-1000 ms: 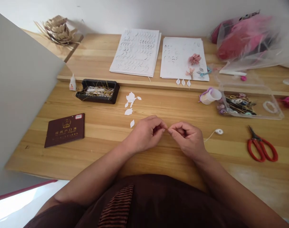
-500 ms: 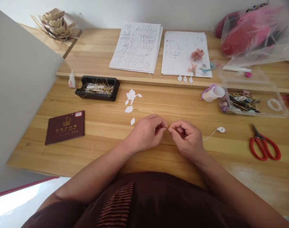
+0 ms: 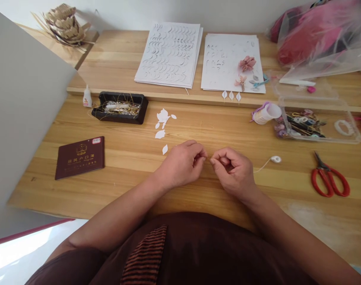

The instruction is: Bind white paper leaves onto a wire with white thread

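Both of my hands are closed in pinches over the front middle of the wooden table, fingertips facing each other across a narrow gap. My left hand (image 3: 185, 164) presses thumb against forefinger; whatever is between them is too small to make out. My right hand (image 3: 234, 170) pinches likewise, its held thing also too fine to name. From a small white spool (image 3: 276, 159) a thread runs to the right hand's outer edge and disappears behind it. Just beyond my left hand lie a white paper leaf (image 3: 165, 149), a larger cutout (image 3: 160, 134) and a cluster of white petal shapes (image 3: 162, 116).
Red-handled scissors (image 3: 329, 178) lie at right, below a clear box of spools (image 3: 314, 126) and a white cup-like holder (image 3: 266, 113). At left are a maroon booklet (image 3: 80, 158), a black tray (image 3: 121, 116) and a glue bottle (image 3: 87, 97). Paper stacks (image 3: 170, 55) rest on the raised shelf.
The gap between my fingertips has widened slightly, the left hand drawing a little to the left. Both hands stay pinched. The whole view has shifted slightly.
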